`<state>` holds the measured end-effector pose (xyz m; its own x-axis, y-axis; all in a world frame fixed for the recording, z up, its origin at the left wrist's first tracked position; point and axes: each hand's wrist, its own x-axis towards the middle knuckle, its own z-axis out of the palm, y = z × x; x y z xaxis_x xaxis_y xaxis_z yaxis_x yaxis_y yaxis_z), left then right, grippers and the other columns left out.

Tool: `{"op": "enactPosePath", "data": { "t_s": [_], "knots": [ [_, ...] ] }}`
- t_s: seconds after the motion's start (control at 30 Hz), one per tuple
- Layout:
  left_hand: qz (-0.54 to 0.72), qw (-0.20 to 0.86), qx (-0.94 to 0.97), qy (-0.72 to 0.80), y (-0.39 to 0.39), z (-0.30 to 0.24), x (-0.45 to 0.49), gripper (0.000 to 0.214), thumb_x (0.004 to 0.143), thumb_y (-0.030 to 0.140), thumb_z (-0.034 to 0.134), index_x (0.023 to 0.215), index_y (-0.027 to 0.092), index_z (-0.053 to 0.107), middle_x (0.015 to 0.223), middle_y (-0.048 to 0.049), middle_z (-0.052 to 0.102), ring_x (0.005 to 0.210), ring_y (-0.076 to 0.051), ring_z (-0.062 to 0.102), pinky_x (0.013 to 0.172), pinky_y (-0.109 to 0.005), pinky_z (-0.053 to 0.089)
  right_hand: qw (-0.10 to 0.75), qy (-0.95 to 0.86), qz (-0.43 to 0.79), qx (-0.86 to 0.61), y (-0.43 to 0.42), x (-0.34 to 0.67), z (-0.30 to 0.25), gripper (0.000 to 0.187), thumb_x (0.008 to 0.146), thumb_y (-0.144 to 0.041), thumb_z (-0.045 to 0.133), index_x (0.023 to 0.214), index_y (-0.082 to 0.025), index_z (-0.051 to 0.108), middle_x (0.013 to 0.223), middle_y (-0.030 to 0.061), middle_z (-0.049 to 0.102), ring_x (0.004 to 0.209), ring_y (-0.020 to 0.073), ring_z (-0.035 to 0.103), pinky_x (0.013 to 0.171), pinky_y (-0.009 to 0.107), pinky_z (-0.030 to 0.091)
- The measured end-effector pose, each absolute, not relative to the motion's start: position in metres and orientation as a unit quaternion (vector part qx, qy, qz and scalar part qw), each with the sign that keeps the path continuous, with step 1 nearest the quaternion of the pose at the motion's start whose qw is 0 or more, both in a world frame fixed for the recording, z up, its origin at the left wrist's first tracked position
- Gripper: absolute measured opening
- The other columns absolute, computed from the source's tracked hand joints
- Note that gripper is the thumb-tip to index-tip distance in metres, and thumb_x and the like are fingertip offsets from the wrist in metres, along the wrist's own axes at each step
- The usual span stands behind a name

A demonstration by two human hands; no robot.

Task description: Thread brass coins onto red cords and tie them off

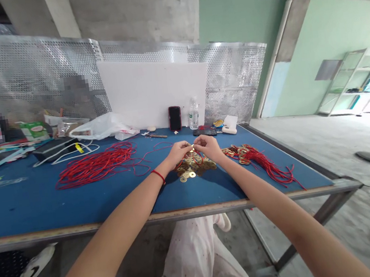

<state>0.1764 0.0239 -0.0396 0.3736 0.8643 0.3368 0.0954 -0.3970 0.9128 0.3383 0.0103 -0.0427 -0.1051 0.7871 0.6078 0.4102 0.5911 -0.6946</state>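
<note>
Now, at a blue table [77, 202], we see two hands pinched together over one heap of brass coins [193, 167]. The left hand [180, 152] and right hand [208, 146] grasp a thin red cord [160, 146] between their fingertips, which hide a small gold piece we cannot make out. The coins overlap too much for us to count. We find one red tangle [95, 165] to the left and one bunch of coins and cords [259, 162] to the right. Beyond stand one phone [175, 118] and one bottle [193, 114]. At far left, a blurred figure [77, 96] stays hard to read behind perforated metal [36, 71].
</note>
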Motion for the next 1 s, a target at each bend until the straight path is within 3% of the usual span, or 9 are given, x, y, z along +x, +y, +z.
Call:
{"op": "enactPosePath", "data": {
  "t_s": [0.5, 0.63, 0.8, 0.9, 1.0],
  "knots": [
    [0.451, 0.432, 0.7, 0.345, 0.033, -0.044, 0.177, 0.018, 0.064, 0.031, 0.065, 0.062, 0.016, 0.055, 0.055, 0.0023, 0.052, 0.049, -0.011, 0.048, 0.05, -0.024, 0.037, 0.414, -0.767, 0.006, -0.489, 0.002, 0.336, -0.04, 0.007, 0.083, -0.025, 0.047, 0.082, -0.021, 0.053, 0.083, 0.0026, 0.058, 0.074, 0.0156, 0.051, 0.067, 0.027, 0.039],
    [0.473, 0.398, 0.695, 0.368, 0.039, -0.043, 0.171, 0.016, 0.066, 0.029, 0.065, 0.062, 0.015, 0.057, 0.055, 0.0006, 0.055, 0.049, -0.011, 0.049, 0.048, -0.023, 0.035, 0.52, -0.672, 0.049, -0.525, 0.013, 0.35, -0.034, 0.007, 0.083, -0.027, 0.044, 0.08, -0.022, 0.048, 0.08, 0.0026, 0.057, 0.071, 0.0163, 0.051, 0.067, 0.028, 0.041],
    [0.492, 0.398, 0.654, 0.414, 0.042, -0.041, 0.165, 0.015, 0.065, 0.028, 0.066, 0.064, 0.016, 0.058, 0.059, -0.0002, 0.057, 0.049, -0.011, 0.05, 0.048, -0.023, 0.036, 0.704, -0.386, 0.304, -0.513, 0.033, 0.385, -0.028, 0.007, 0.08, -0.022, 0.041, 0.073, -0.022, 0.039, 0.059, -0.0032, 0.05, 0.045, 0.0093, 0.042, 0.045, 0.021, 0.038],
    [0.499, 0.393, 0.651, 0.416, 0.043, -0.04, 0.165, 0.016, 0.064, 0.029, 0.066, 0.064, 0.016, 0.057, 0.058, 0.0, 0.057, 0.049, -0.011, 0.05, 0.049, -0.024, 0.037, 0.733, -0.266, 0.394, -0.487, 0.038, 0.393, -0.03, 0.012, 0.076, -0.014, 0.045, 0.072, -0.021, 0.036, 0.053, -0.0056, 0.048, 0.04, 0.0063, 0.042, 0.043, 0.018, 0.04],
    [0.504, 0.371, 0.658, 0.417, 0.043, -0.04, 0.166, 0.016, 0.064, 0.029, 0.065, 0.062, 0.016, 0.056, 0.058, 0.0004, 0.056, 0.051, -0.012, 0.05, 0.051, -0.025, 0.038, 0.74, -0.259, 0.396, -0.478, 0.038, 0.389, -0.034, 0.019, 0.073, -0.014, 0.05, 0.072, -0.022, 0.032, 0.054, -0.0049, 0.052, 0.043, 0.0078, 0.05, 0.048, 0.02, 0.046]
  ]
}}
